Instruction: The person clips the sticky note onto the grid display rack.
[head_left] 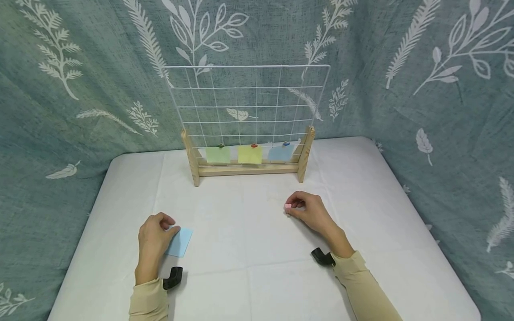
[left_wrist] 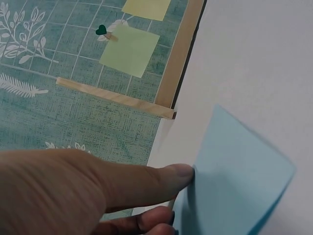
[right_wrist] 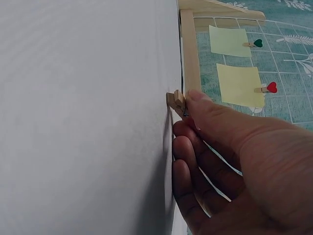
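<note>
My left hand (head_left: 155, 236) pinches a blue paper note (head_left: 181, 243) by its edge over the left part of the table. In the left wrist view the thumb lies on that blue note (left_wrist: 239, 171), which tilts away from the fingers. Over the table to the right, my right hand (head_left: 311, 211) holds a small wooden clothespin with a pink top (head_left: 288, 206) between thumb and forefinger. The right wrist view shows the wooden end of the clothespin (right_wrist: 176, 100) poking out past the fingertips; its pink part is mostly hidden there.
A white wire grid (head_left: 257, 107) on a wooden stand (head_left: 249, 169) stands at the back. Along its lower part hang a green note (head_left: 218, 155), a yellow note (head_left: 250, 155) and a blue note (head_left: 280, 153), each clipped on. Patterned green curtains surround the white table (head_left: 225, 294).
</note>
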### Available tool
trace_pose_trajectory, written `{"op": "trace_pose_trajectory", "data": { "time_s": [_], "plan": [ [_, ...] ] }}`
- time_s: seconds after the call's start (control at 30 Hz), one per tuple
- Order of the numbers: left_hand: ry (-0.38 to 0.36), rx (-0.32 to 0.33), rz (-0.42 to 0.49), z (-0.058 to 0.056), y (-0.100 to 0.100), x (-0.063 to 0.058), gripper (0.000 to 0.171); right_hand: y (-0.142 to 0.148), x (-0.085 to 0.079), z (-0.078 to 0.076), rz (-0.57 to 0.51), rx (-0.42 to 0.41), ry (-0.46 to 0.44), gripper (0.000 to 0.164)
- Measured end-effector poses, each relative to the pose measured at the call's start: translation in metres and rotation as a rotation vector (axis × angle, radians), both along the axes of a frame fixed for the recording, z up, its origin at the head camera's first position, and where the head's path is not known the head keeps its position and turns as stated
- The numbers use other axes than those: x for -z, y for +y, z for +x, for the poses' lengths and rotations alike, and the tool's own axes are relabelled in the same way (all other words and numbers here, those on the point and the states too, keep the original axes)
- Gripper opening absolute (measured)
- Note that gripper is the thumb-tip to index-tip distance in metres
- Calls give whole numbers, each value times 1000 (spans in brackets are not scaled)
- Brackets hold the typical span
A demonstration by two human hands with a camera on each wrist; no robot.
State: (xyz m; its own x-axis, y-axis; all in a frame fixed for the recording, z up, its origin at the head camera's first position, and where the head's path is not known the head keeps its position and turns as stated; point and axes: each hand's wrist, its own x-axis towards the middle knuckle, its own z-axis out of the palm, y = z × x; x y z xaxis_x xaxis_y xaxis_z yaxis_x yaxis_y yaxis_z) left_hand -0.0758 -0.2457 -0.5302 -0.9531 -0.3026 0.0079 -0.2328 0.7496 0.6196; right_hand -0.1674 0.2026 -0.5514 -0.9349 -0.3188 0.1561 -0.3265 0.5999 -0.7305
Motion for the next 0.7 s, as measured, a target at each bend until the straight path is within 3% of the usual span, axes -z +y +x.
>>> {"op": "trace_pose_trajectory", "data": {
  "time_s": [0.13,0.4,0.7],
  "plan": [
    [-11,4,8,1,-2,0,15,-2,0,-1,3,-7,-25,14],
    [-15,62,29,-11,2,-6,14,2,-2,-3,18,33,-27,15],
    [-21,-14,-14,-1,-9,-6,35,-6,2,-3,21,5,-22,15]
  ]
}}
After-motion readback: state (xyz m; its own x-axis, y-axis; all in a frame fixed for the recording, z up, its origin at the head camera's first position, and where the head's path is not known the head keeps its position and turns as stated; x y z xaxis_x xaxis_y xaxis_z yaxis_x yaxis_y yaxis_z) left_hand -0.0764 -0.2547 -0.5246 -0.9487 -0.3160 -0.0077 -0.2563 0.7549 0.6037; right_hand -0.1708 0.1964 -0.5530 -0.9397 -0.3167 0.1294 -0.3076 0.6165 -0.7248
